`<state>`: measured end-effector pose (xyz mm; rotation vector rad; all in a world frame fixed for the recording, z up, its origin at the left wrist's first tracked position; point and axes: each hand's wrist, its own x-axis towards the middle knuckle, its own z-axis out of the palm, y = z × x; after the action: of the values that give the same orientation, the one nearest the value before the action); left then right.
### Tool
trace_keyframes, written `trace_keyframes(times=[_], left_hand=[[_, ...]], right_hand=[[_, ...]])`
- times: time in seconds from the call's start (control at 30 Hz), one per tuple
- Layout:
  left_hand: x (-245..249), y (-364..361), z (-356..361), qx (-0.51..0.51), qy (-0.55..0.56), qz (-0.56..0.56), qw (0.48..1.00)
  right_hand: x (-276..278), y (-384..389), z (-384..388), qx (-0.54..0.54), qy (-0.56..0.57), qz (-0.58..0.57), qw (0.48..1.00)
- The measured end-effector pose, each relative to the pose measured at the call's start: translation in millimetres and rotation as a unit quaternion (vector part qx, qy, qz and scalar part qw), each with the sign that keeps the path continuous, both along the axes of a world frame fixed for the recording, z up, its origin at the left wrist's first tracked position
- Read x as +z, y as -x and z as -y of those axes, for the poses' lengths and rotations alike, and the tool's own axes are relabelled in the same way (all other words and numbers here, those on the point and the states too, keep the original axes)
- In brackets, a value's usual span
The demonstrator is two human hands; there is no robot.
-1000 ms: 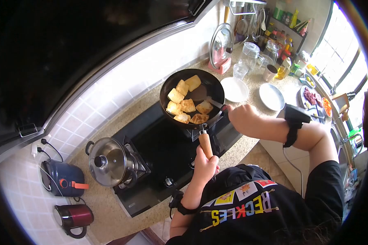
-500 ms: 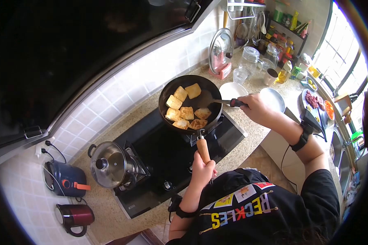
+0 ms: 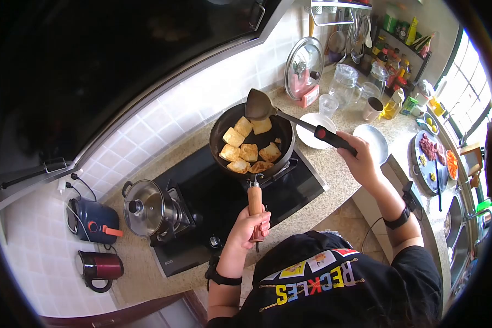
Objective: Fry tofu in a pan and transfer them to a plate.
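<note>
My left hand [image 3: 249, 228] is wrapped round the wooden handle of a dark frying pan [image 3: 222, 121] on the stove's far burner. Several browned tofu pieces [image 3: 249, 151] lie in the pan, mostly toward its left and near sides. In my right hand [image 3: 359, 158] is a spatula [image 3: 261, 104] with a black handle and a dark, broad blade. The blade is raised above the pan's far rim and partly covers the tofu piece at the back. Nothing lies on the visible side of the blade.
A lidded glass-topped pot [image 3: 146, 209] stands on the other burner. Beside the pan are a white plate [image 3: 311, 138] and another plate [image 3: 375, 143]. A propped lid [image 3: 302, 68], glass jugs [image 3: 344, 87] and a cutting board with meat [image 3: 421, 158] are farther right.
My right hand has lifted the spatula out of the pan and turned its blade up over the far rim. The pan handle and my left hand have shifted slightly left and nearer.
</note>
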<state>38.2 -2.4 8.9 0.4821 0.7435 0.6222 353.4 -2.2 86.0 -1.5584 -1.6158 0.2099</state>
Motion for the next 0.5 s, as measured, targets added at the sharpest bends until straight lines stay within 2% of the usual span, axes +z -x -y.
trace_keyframes(times=[0.1,0.17,0.3,0.33,0.37,0.43,0.47,0.5], left_hand=[[6,0,13,0.010,-0.006,-0.026,1.000],[12,3,29,0.018,-0.010,-0.041,0.999],[38,22,76,0.045,0.003,-0.036,0.998],[43,25,85,0.043,-0.003,-0.035,0.998],[50,23,87,0.048,0.001,-0.038,0.998],[60,14,88,0.073,-0.024,-0.051,0.996],[58,4,76,0.075,-0.020,-0.078,0.994],[49,-11,64,0.123,-0.018,-0.045,0.991]], right_hand=[[-2,-15,8,-0.009,0.013,-0.040,0.999],[0,-23,16,0.011,0.034,-0.132,0.991],[19,-34,41,-0.017,0.071,-0.159,0.985],[26,-38,47,-0.035,0.114,-0.208,0.971],[21,-41,48,-0.033,0.096,-0.236,0.966],[27,-46,36,-0.025,0.116,-0.220,0.968],[27,-38,24,-0.015,0.106,-0.281,0.954],[25,-35,11,0.004,0.088,-0.304,0.949]])
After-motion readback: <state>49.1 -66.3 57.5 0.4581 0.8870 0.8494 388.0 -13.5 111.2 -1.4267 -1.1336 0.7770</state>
